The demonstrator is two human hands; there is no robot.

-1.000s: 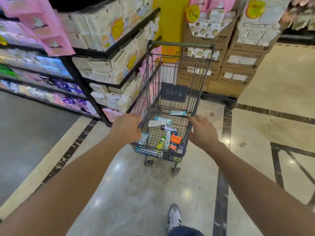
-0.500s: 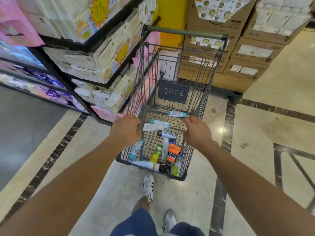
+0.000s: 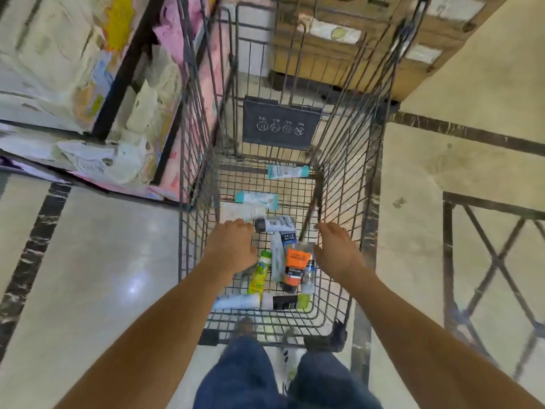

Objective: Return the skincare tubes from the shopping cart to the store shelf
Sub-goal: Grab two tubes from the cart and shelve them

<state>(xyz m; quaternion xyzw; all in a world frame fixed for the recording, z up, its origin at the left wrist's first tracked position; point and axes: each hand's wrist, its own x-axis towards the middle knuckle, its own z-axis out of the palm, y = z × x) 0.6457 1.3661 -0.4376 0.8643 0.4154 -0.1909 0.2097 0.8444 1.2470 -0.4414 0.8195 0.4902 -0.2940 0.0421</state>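
Both arms reach down into the shopping cart [image 3: 339,184]. My left hand [image 3: 231,246] hangs with fingers curled loosely, gripping nothing; my right hand [image 3: 336,252] likewise, released. The skincare tubes [image 3: 295,264] lie on the cart floor between and beyond both hands, an orange one just left of my right hand.

A supermarket aisle, seen from above a shopping cart.

A wire shopping cart [image 3: 339,178] is standing on polished stone floor [image 3: 97,261], with a store shelf [image 3: 118,84] of packaged goods running along the left and stacked cardboard cartons [image 3: 339,54] waiting ahead.
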